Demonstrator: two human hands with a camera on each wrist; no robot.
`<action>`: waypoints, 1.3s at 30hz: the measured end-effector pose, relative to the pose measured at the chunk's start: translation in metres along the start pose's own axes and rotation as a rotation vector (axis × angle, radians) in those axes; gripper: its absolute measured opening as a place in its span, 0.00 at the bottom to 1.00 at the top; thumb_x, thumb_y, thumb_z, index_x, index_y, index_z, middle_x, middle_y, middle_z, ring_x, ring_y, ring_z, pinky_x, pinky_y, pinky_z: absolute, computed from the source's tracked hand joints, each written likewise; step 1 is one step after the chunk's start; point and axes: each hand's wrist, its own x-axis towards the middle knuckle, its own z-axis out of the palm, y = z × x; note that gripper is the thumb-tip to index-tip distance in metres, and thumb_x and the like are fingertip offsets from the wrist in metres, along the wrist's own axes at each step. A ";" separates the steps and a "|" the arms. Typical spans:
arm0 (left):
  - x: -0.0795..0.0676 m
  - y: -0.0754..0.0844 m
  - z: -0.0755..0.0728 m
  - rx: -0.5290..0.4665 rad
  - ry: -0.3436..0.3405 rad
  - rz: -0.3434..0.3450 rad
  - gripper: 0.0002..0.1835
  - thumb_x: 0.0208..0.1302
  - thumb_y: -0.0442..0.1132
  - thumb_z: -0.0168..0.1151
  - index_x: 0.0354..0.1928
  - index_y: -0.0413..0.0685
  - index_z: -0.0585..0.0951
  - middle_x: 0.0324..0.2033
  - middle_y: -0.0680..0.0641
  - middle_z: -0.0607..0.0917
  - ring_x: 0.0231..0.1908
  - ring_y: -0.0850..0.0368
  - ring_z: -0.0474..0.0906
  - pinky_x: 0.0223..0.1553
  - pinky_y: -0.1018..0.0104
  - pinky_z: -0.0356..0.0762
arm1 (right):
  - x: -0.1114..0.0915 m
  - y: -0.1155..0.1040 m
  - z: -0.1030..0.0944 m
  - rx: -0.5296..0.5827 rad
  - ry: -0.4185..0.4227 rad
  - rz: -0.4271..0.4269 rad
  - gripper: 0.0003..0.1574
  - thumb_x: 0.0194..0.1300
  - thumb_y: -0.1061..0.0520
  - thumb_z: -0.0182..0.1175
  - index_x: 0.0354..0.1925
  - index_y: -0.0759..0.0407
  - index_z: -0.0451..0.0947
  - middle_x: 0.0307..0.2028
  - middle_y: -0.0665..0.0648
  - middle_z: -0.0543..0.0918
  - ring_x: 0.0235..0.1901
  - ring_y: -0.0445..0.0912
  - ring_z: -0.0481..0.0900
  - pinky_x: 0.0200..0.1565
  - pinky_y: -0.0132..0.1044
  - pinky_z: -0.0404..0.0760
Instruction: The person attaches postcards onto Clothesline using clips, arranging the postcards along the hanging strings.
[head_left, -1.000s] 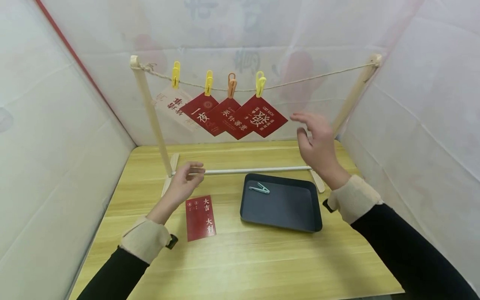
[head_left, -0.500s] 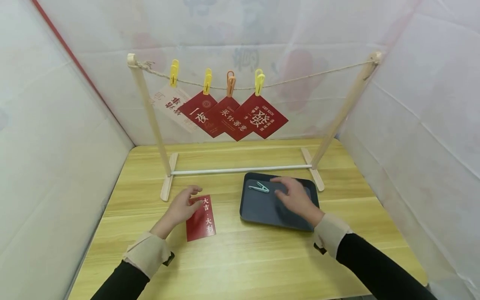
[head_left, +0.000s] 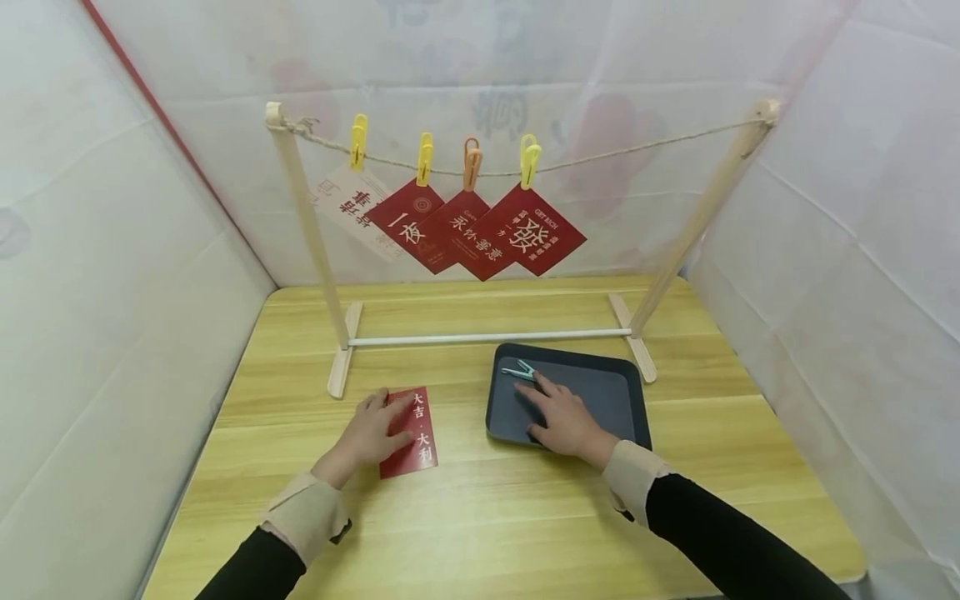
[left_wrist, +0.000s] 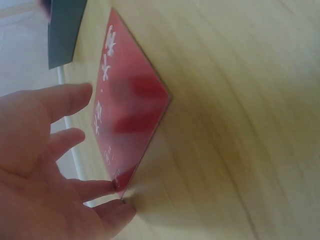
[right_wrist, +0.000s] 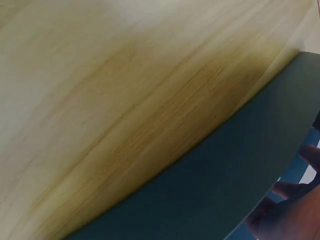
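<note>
My left hand (head_left: pixel 366 435) reaches over a red card (head_left: pixel 422 454) with white characters that lies on the table. In the left wrist view its fingers are spread, and two fingertips (left_wrist: pixel 107 189) meet one corner of the card (left_wrist: pixel 129 95). Over the dark grey tray (head_left: pixel 600 387) my right hand (head_left: pixel 572 422) is held palm down, fingers loosely spread. A pale blue clothespin (head_left: pixel 519 372) lies in the tray, right at the tip of one finger. The tray's side wall (right_wrist: pixel 210 170) hides most of the right hand (right_wrist: pixel 295 215) in the right wrist view.
Behind stands a wooden frame with a left post (head_left: pixel 303 217), a right post (head_left: pixel 693 217) and a white bottom bar (head_left: pixel 450 339). A twine (head_left: pixel 615 153) spans it. Clipped there are a pale card (head_left: pixel 352 204) and several red ones (head_left: pixel 528 233) in yellow and orange clothespins.
My right hand has come down from beside the hanging cards into the tray, up to the clothespin. My left hand has lowered from near the frame's left foot onto the red card.
</note>
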 end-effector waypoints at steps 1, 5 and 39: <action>0.000 0.000 0.001 0.029 -0.010 0.006 0.35 0.64 0.48 0.67 0.73 0.55 0.69 0.73 0.27 0.57 0.69 0.23 0.53 0.62 0.27 0.64 | 0.000 0.000 0.001 -0.006 0.004 0.006 0.46 0.66 0.50 0.65 0.77 0.44 0.57 0.77 0.65 0.53 0.69 0.69 0.61 0.61 0.70 0.65; -0.001 -0.001 0.006 0.075 -0.017 0.015 0.39 0.61 0.49 0.70 0.73 0.54 0.67 0.73 0.28 0.56 0.70 0.26 0.54 0.64 0.31 0.65 | 0.002 0.000 0.003 -0.002 0.034 0.020 0.47 0.66 0.50 0.66 0.77 0.44 0.56 0.73 0.63 0.60 0.65 0.65 0.66 0.60 0.67 0.68; -0.002 -0.004 0.007 -0.037 0.149 -0.007 0.40 0.38 0.50 0.85 0.56 0.43 0.80 0.41 0.42 0.71 0.40 0.47 0.68 0.42 0.56 0.70 | -0.001 0.002 0.005 0.038 0.137 0.042 0.37 0.55 0.54 0.75 0.62 0.53 0.74 0.51 0.56 0.73 0.41 0.48 0.74 0.42 0.48 0.77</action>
